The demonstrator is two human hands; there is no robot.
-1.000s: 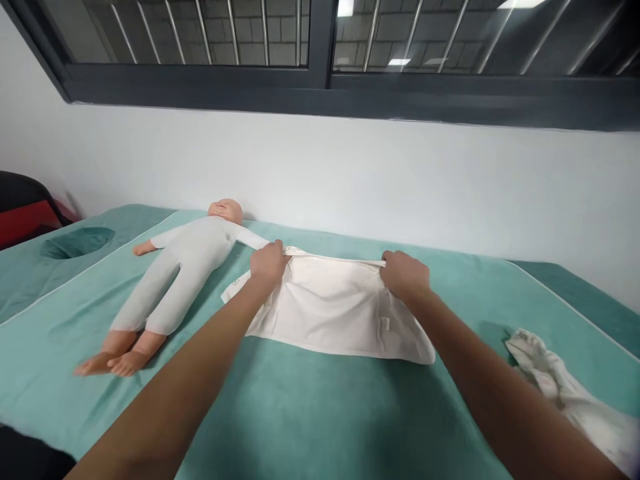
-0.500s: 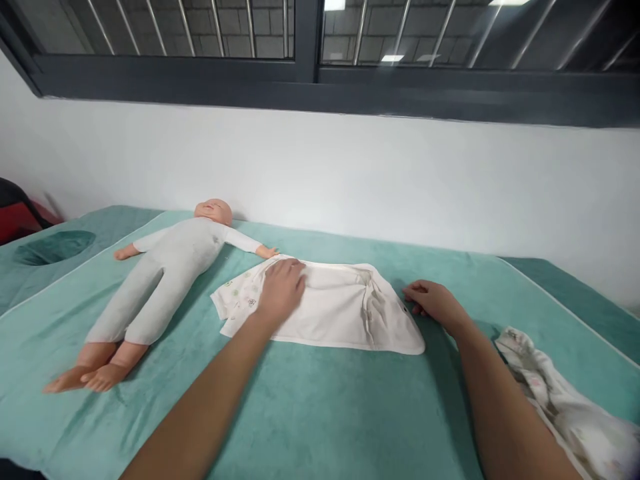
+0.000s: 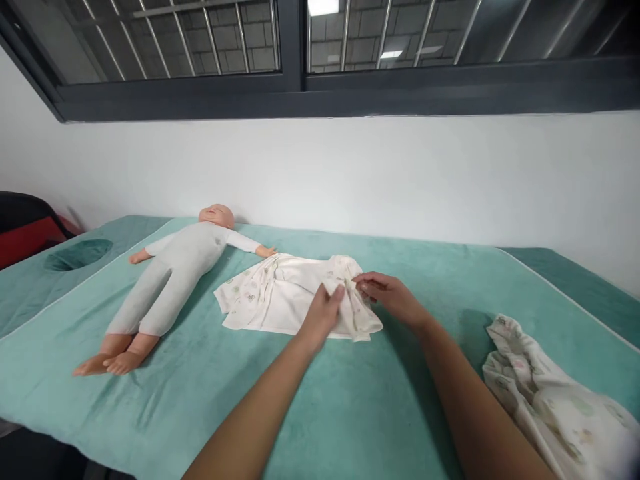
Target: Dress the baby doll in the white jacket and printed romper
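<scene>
A white baby garment with a faint print lies spread on the teal bed cover, its right side folded in towards the middle. My left hand rests on the folded right part, fingers closed on the cloth. My right hand pinches the same folded edge just beside the left hand. A baby doll in a pale grey suit lies on its back to the left, one hand touching the garment's far corner.
A second crumpled white printed cloth lies at the bed's right front. A white wall and a dark-framed window run behind the bed. A round hole marks the neighbouring teal bed at left, with a red and black object beyond.
The garment's right side has been folded over to the left, so it looks narrower. My left hand moved right across the cloth and my right hand came in to meet it at the fold.
</scene>
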